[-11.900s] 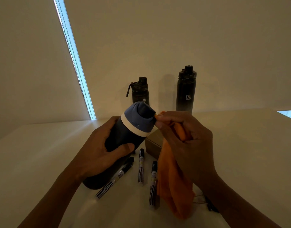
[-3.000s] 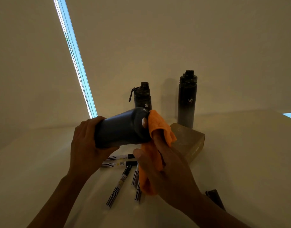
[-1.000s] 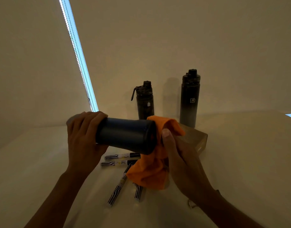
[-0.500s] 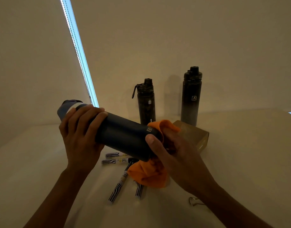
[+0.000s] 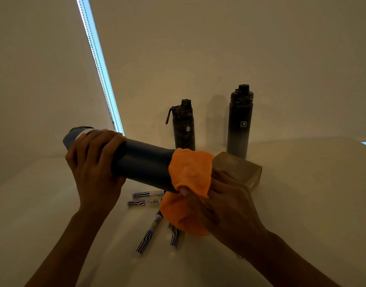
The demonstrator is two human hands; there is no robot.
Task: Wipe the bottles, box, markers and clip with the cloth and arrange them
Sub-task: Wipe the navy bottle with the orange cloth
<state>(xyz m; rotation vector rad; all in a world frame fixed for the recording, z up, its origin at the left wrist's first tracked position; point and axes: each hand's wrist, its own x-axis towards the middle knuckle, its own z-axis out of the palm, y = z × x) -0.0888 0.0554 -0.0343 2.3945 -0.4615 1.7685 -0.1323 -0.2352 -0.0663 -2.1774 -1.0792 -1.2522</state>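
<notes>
My glossy pale table (image 5: pixel 302 204) carries a tan rectangular box (image 5: pixel 240 170). Behind the box stand a short black strapped bottle (image 5: pixel 183 129) and a tall black bottle (image 5: pixel 240 125). Four striped white markers (image 5: pixel 146 201) lie left of it.

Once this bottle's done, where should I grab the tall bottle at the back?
I'd grip the tall bottle round its straight middle, coming from the right: it stands upright, the box sits just in front and the short bottle to its left.

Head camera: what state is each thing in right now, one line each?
Blue bottle: held off the table, nearly horizontal, cap on.
Orange cloth: wrapped over the blue bottle's base.
Left hand: grips the blue bottle near its cap.
Right hand: holds the orange cloth.
Short black bottle: upright, capped.
Tall black bottle: upright, capped.
Box: resting on the table.
Markers: lying flat, scattered.
</notes>
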